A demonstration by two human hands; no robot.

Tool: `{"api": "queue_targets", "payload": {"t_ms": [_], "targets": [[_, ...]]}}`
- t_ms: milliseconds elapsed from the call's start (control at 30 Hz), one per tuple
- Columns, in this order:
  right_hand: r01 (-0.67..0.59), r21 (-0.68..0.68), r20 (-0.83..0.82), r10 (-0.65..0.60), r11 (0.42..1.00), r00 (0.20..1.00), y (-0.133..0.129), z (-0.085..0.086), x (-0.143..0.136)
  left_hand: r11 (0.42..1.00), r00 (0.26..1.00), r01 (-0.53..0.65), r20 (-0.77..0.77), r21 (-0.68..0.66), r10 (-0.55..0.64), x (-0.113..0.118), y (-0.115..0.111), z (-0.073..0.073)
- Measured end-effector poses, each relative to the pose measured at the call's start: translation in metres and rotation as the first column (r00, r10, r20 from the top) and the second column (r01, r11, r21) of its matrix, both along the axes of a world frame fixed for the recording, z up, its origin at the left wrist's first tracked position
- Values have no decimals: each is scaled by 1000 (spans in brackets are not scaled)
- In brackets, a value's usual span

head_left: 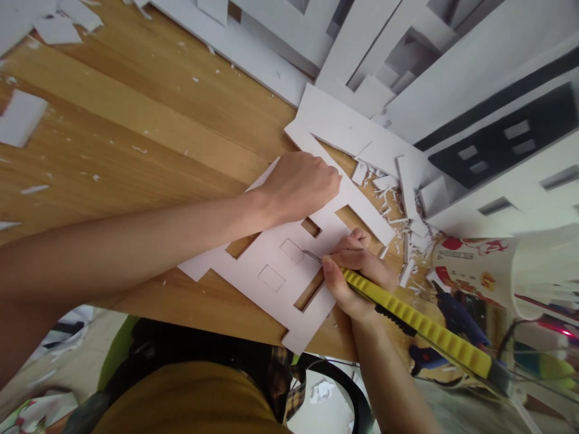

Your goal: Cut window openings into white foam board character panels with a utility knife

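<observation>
A white foam board [244, 283] with several cut-out window openings lies on the wooden table. Two small rectangles are outlined on it, still filled with board. My left hand [301, 184] is curled into a fist and rests on the board's far part; its fingertips and palm are hidden. My right hand [355, 271] is closed around a yellow utility knife [416, 319], low near the blade end. The blade [311, 255] touches the board at the right side of the upper outlined rectangle, just below a small opening.
White offcuts and shreds [384, 187] lie right of the board. A printed paper bucket [479, 265] and a blue glue gun [456, 313] stand at the right. White board models with windows [479, 120] fill the back. The table's near edge runs just below the board.
</observation>
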State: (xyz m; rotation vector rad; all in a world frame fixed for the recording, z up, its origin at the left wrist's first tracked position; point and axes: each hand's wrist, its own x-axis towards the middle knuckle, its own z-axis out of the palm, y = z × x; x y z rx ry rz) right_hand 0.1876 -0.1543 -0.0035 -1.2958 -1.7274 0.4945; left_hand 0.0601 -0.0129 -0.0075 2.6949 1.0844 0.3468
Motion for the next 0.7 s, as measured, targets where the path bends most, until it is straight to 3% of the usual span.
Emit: {"api": "queue_targets", "payload": {"t_ms": [233,433,700], "targets": [[-4,-5,-6,4,1000,1000,-2,2,2,999,998,21,-55,-43,-23,-1,0,5],[-7,-2,-15,7,1000,1000,-2,0,0,1000,999,17,-35,17,-17,-1,-1,3],[78,12,-41,-77,997,996,-1,2,-2,996,999,-10,33,86,7,0,-3,2]]}}
